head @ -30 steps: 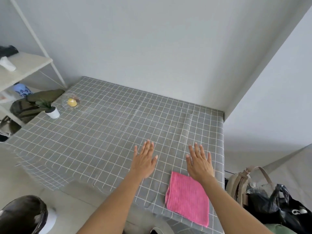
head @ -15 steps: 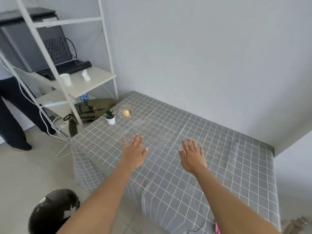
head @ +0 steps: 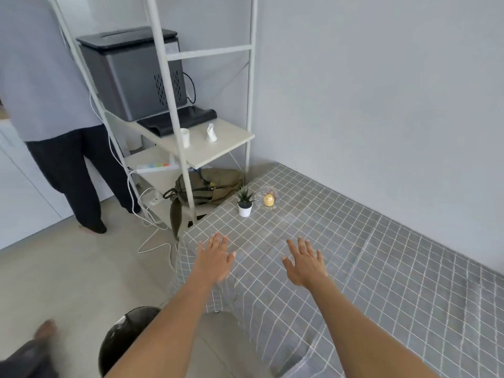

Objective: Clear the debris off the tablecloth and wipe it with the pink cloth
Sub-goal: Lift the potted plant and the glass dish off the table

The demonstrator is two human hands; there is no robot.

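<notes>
Matt grey woven tablecloth with white grid lines, faintly creased. Crinkled glossy clear plastic wrapper around a yellow lump. Smooth white glazed plant pot. White painted metal shelf frame.

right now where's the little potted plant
In the head view, the potted plant stands near the tablecloth's far left corner, just left of the clear dish.

walls: plain pale grey, 12 to 3 o'clock | floor: light tile, 8 o'clock | white shelf rack: 11 o'clock, grey machine on top shelf, 2 white cups | light: soft, even
</notes>
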